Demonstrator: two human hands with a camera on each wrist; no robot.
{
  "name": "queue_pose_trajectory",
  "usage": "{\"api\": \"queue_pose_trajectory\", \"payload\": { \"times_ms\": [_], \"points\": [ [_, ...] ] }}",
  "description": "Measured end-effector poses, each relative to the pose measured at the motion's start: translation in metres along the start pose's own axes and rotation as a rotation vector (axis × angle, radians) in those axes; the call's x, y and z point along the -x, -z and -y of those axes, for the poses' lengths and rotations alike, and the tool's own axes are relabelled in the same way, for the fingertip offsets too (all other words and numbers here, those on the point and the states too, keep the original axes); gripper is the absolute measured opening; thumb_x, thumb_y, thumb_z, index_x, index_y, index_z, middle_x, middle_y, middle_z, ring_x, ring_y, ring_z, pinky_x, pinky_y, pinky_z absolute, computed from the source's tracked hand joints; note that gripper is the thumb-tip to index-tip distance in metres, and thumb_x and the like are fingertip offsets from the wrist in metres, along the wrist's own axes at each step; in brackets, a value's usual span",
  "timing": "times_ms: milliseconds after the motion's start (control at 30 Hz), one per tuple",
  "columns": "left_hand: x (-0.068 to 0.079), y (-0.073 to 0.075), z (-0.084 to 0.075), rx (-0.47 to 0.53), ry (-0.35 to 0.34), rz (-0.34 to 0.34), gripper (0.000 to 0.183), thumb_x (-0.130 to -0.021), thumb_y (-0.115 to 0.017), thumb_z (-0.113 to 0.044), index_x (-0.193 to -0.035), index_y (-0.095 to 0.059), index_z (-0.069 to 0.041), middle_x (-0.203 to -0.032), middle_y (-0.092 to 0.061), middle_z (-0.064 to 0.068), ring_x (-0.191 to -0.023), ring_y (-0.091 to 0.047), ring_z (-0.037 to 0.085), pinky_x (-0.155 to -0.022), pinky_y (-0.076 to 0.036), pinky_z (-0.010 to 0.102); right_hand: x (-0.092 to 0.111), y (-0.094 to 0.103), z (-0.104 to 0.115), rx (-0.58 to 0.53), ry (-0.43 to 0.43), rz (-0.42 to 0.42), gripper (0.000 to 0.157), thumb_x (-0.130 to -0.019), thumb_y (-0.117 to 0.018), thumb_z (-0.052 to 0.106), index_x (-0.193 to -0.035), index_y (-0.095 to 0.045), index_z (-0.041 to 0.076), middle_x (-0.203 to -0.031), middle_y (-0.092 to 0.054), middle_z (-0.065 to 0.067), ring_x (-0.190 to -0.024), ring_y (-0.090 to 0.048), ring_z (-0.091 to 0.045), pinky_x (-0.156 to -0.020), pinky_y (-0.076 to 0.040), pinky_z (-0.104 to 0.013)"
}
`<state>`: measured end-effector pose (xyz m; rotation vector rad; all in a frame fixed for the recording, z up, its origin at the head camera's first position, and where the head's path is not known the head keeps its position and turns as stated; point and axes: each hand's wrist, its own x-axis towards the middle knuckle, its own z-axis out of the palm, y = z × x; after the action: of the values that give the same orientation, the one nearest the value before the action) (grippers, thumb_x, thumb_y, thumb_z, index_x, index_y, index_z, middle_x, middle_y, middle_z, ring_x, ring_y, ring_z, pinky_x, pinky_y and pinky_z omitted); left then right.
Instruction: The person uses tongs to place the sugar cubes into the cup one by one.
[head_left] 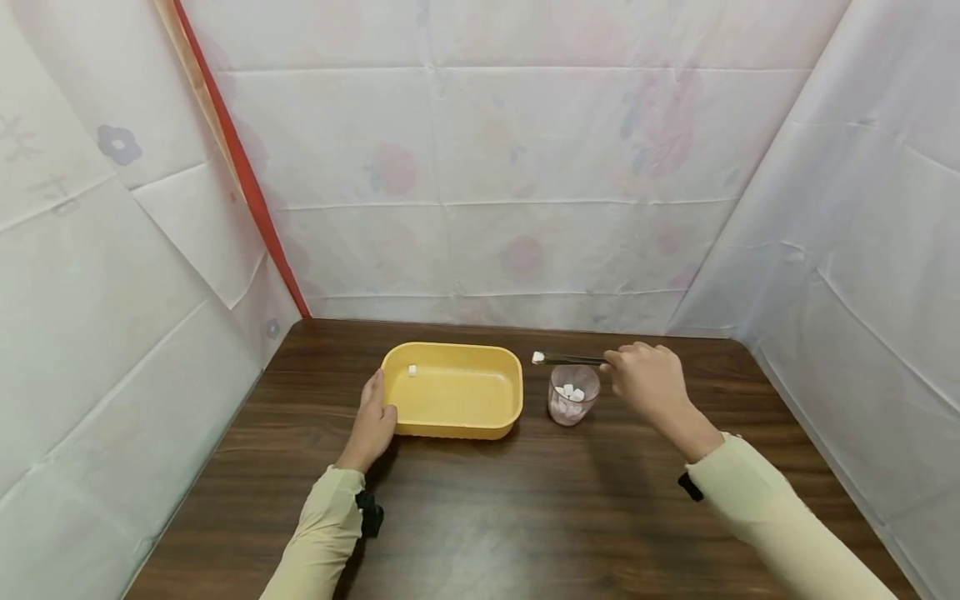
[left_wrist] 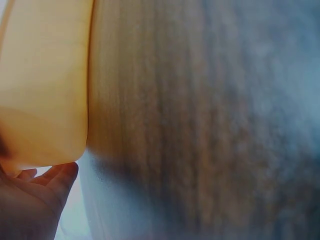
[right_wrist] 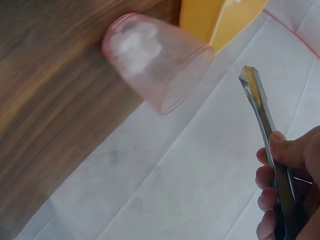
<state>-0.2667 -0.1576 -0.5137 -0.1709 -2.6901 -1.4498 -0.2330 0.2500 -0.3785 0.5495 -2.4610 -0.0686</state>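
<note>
My right hand (head_left: pixel 648 379) grips a pair of metal tongs (right_wrist: pixel 272 145), thumb on one side and fingers curled on the other. A small white cube (head_left: pixel 538 357) is pinched in the tongs' tips, between the cup and the yellow container. Below the tongs stands a clear pinkish plastic cup (head_left: pixel 558 379) with several white cubes (head_left: pixel 572 392) in its lower part. With my left hand (head_left: pixel 372 425) I hold the left end of a yellow rectangular container (head_left: pixel 457 432), thumb at its near corner. One white cube (head_left: pixel 412 370) lies inside it toward the far left.
Everything stands on a dark wood-grain table (head_left: pixel 480 517). White printed sheets (head_left: pixel 480 167) hang behind it and along both sides. A red strip (head_left: pixel 247 175) runs down the back left corner to the table.
</note>
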Motion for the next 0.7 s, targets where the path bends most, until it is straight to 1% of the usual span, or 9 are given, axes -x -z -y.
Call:
{"api": "queue_pose_trajectory", "payload": {
  "times_ms": [167,233,300,367,467,700],
  "points": [
    [0.0,0.0,0.0,-0.003,-0.002,0.001,0.069,-0.092,-0.035,-0.001,-0.153,-0.001,-0.004,-0.156,-0.007,0.018,-0.14,-0.016,0.033,-0.11,-0.018,0.049,0.02,0.002,-0.017,0.007,0.0,0.049,0.014,-0.076,-0.078,0.016,-0.068,-0.067,0.01,-0.057,-0.057,-0.002,-0.054,-0.056,-0.024,-0.045,-0.036,-0.033],
    [0.0,0.001,0.0,-0.006,0.0,0.003,0.069,-0.093,-0.035,-0.002,-0.153,-0.001,-0.004,-0.156,-0.007,0.018,-0.14,-0.016,0.033,-0.109,-0.018,0.05,0.027,0.001,-0.021,0.007,0.008,0.072,0.012,-0.076,-0.079,0.016,-0.071,-0.07,0.01,-0.057,-0.057,-0.001,-0.052,-0.055,-0.022,-0.043,-0.034,-0.03],
    [0.001,0.001,0.0,-0.01,0.003,0.002,0.069,-0.093,-0.035,-0.002,-0.153,-0.001,-0.004,-0.156,-0.007,0.018,-0.14,-0.016,0.033,-0.109,-0.018,0.05,0.031,-0.001,-0.024,0.003,0.02,0.086,0.013,-0.075,-0.079,0.016,-0.069,-0.069,0.011,-0.056,-0.055,0.0,-0.049,-0.052,-0.019,-0.042,-0.03,-0.028],
    [0.001,0.002,0.0,-0.012,0.004,-0.001,0.069,-0.093,-0.035,-0.002,-0.153,-0.001,-0.004,-0.156,-0.007,0.018,-0.14,-0.015,0.034,-0.109,-0.018,0.05,0.034,-0.004,-0.025,-0.002,0.033,0.094,0.016,-0.074,-0.08,0.015,-0.066,-0.067,0.012,-0.054,-0.053,0.001,-0.047,-0.048,-0.017,-0.042,-0.029,-0.027],
    [0.002,0.002,0.0,-0.013,0.004,-0.006,0.069,-0.093,-0.035,-0.002,-0.153,-0.001,-0.004,-0.156,-0.007,0.018,-0.14,-0.015,0.034,-0.109,-0.018,0.05,0.034,-0.009,-0.024,-0.01,0.051,0.109,0.025,-0.075,-0.079,0.014,-0.059,-0.061,0.014,-0.051,-0.049,0.002,-0.044,-0.043,-0.015,-0.042,-0.028,-0.028],
    [0.002,0.0,0.0,-0.005,-0.002,-0.006,0.068,-0.092,-0.034,-0.002,-0.153,-0.003,-0.003,-0.156,-0.008,0.018,-0.14,-0.016,0.034,-0.109,-0.019,0.051,0.032,-0.019,-0.018,0.001,0.063,0.146,0.033,-0.075,-0.08,0.014,-0.054,-0.054,0.017,-0.051,-0.051,0.002,-0.044,-0.044,-0.016,-0.041,-0.034,-0.031]
  ]
}}
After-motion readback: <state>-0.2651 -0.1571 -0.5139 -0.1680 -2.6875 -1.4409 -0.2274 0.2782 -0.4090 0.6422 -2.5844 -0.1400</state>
